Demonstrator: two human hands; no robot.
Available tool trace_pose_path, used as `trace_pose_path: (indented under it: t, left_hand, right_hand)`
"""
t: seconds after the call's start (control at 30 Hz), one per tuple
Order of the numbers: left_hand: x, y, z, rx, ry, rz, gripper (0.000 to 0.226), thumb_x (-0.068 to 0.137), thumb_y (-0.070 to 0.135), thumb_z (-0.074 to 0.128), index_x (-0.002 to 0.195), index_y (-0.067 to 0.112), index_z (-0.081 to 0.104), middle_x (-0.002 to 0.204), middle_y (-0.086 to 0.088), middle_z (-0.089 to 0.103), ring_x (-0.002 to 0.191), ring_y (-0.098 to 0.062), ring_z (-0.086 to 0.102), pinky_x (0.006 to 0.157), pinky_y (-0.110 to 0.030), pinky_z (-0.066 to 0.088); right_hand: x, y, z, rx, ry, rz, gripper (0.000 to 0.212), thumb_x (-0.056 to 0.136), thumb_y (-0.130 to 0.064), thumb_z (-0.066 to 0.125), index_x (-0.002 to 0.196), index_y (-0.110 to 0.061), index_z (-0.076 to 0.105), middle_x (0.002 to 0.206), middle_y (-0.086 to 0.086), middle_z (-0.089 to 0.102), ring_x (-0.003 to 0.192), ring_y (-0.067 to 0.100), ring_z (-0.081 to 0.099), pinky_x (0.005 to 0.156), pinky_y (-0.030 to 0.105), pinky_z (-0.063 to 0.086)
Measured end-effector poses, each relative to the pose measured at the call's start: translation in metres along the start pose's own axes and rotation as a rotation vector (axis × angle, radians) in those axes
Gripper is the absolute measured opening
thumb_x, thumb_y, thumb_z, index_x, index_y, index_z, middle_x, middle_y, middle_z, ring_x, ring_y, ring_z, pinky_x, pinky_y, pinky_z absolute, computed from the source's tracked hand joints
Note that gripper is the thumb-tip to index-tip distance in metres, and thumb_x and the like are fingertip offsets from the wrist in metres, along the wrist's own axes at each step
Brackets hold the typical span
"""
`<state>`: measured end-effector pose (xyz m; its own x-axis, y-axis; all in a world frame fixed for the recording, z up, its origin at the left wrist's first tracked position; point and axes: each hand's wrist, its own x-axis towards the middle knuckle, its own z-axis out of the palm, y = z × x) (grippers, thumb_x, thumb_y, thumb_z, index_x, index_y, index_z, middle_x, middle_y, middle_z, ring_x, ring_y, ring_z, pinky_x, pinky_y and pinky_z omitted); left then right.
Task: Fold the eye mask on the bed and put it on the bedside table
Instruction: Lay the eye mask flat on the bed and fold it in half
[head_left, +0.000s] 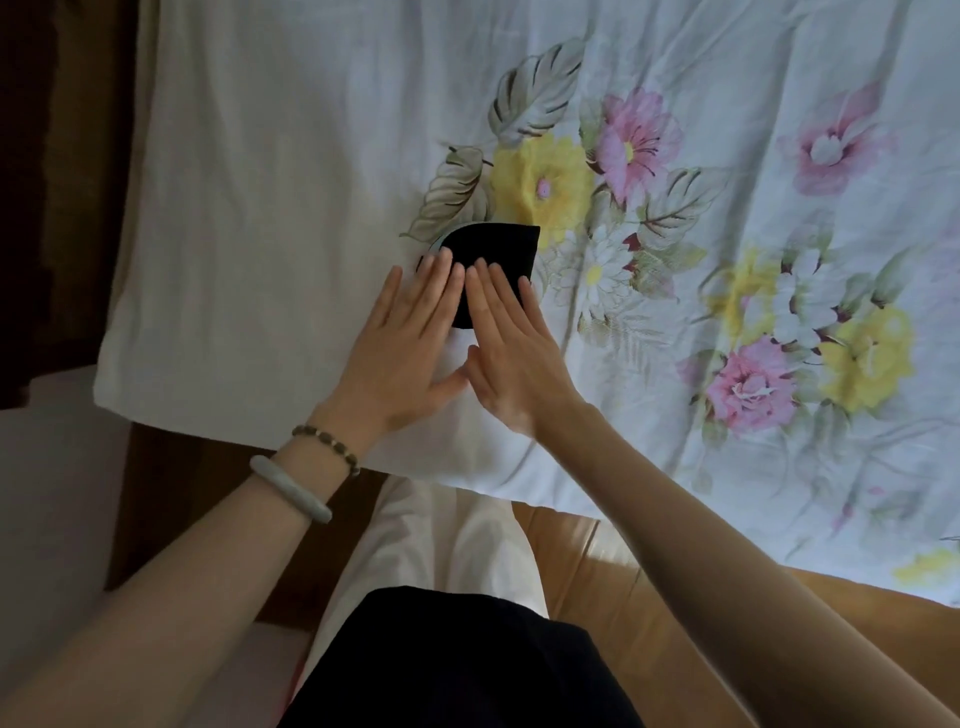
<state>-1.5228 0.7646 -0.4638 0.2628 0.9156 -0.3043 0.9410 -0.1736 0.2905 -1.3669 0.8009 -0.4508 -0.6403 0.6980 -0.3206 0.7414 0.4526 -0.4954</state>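
A black eye mask (496, 249) lies folded in half on the white floral bedspread (291, 218), near the bed's front edge. A pale strip of its strap or lining shows at its left rim. My left hand (410, 338) lies flat with its fingertips on the mask's left part. Beside it, my right hand (511, 348) also lies flat, fingers pressing on the mask's lower middle. The two thumbs meet below the mask. Neither hand grips anything; both press with fingers stretched out.
The bedspread's flower print (639, 208) fills the right half. A pale surface (57, 457) sits at lower left beside a dark wooden piece (171, 499). Wooden floor (613, 577) shows below the bed's edge. Two bracelets (306, 478) ring my left wrist.
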Motion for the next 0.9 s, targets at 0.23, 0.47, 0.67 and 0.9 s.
trace_pose_path:
  t: [0.23, 0.47, 0.67, 0.9]
  left_hand:
    - [0.010, -0.009, 0.011, 0.047, -0.088, -0.025, 0.083, 0.090, 0.059, 0.020, 0.146, 0.005, -0.008, 0.161, -0.018, 0.005, 0.145, -0.018, -0.008, 0.120, -0.040, -0.004]
    - [0.005, -0.003, -0.003, 0.000, 0.044, 0.007, 0.094, 0.088, 0.062, 0.036, 0.151, 0.000, 0.004, 0.160, -0.013, 0.003, 0.148, -0.023, 0.003, 0.120, -0.040, -0.006]
    - [0.021, -0.008, 0.003, 0.031, -0.042, -0.046, 0.098, 0.086, 0.067, 0.033, 0.150, -0.001, 0.007, 0.160, -0.019, 0.011, 0.145, -0.018, -0.003, 0.118, -0.040, -0.008]
    - [0.024, -0.001, -0.012, -0.094, -0.048, -0.114, 0.083, 0.093, 0.059, 0.018, 0.150, -0.001, 0.007, 0.161, -0.018, 0.007, 0.147, -0.021, -0.002, 0.118, -0.035, -0.007]
  right_hand:
    - [0.009, 0.009, 0.015, -0.082, -0.059, -0.021, 0.069, 0.089, -0.035, 0.023, 0.146, 0.000, 0.007, 0.157, 0.019, 0.010, 0.145, 0.024, 0.000, 0.117, 0.039, -0.008]
    - [0.013, 0.025, -0.010, -0.057, 0.277, 0.102, 0.059, 0.096, -0.031, 0.030, 0.144, 0.003, 0.023, 0.152, 0.023, 0.025, 0.143, 0.033, 0.019, 0.117, 0.048, 0.005]
    - [0.030, 0.043, -0.001, -0.236, 0.089, 0.144, 0.062, 0.098, -0.037, 0.024, 0.146, 0.001, 0.012, 0.156, 0.018, 0.016, 0.146, 0.028, 0.010, 0.117, 0.050, -0.001]
    - [0.030, 0.028, -0.016, -0.131, 0.096, 0.224, 0.063, 0.099, -0.035, 0.026, 0.147, 0.001, 0.004, 0.158, 0.017, 0.003, 0.146, 0.027, -0.001, 0.118, 0.046, -0.004]
